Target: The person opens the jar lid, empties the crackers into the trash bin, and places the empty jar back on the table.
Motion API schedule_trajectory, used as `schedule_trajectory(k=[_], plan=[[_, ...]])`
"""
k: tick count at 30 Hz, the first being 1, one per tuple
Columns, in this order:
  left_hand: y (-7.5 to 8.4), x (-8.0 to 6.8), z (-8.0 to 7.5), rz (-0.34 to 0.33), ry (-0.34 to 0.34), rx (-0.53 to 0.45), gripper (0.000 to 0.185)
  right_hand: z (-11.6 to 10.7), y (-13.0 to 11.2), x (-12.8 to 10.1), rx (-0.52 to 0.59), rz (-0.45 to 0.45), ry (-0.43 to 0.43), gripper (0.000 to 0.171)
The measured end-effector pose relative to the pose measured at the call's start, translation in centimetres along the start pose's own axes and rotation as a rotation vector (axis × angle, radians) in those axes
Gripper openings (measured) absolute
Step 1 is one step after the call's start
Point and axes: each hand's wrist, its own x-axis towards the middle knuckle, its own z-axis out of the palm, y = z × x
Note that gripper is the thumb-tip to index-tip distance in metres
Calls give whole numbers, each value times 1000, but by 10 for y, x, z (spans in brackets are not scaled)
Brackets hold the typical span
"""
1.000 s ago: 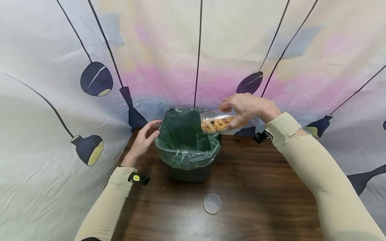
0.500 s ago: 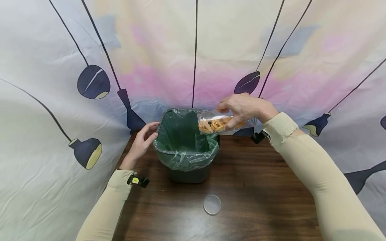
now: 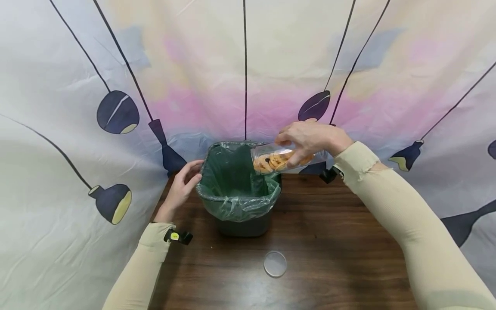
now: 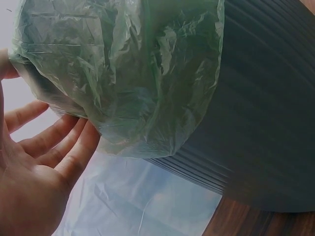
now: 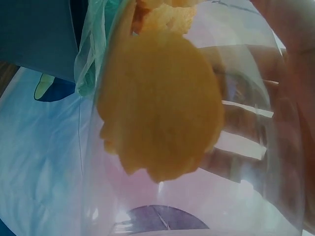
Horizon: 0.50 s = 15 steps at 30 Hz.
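Observation:
In the head view my right hand (image 3: pixel 315 137) grips a clear plastic jar (image 3: pixel 253 156), tipped nearly level with its mouth over the right rim of a trash bin (image 3: pixel 244 228). Orange-brown cookies (image 3: pixel 274 161) lie along the jar's lower side. The right wrist view shows one cookie (image 5: pixel 160 108) close up through the clear wall, with fingers wrapped behind the jar. A green bag (image 3: pixel 240 209) lines the dark bin and folds over its rim. At the bin's left side, my left hand (image 3: pixel 181 185) touches the bagged rim, its fingers (image 4: pixel 74 152) extended in the left wrist view.
A clear round lid (image 3: pixel 275 264) lies on the dark wooden table (image 3: pixel 329 241) in front of the bin. Behind and on both sides hangs a cloth backdrop (image 3: pixel 201 64) with printed lamps, close to the bin's back.
The head view has shifted slightly. Both hands keep their places at the bin, and the tipped jar still holds its cookies.

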Motion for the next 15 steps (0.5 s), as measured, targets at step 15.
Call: schedule_trajectory(k=[15], plan=[[-3, -5, -12, -21, 21, 2, 43, -6, -10, 17, -32, 12, -22, 52]])
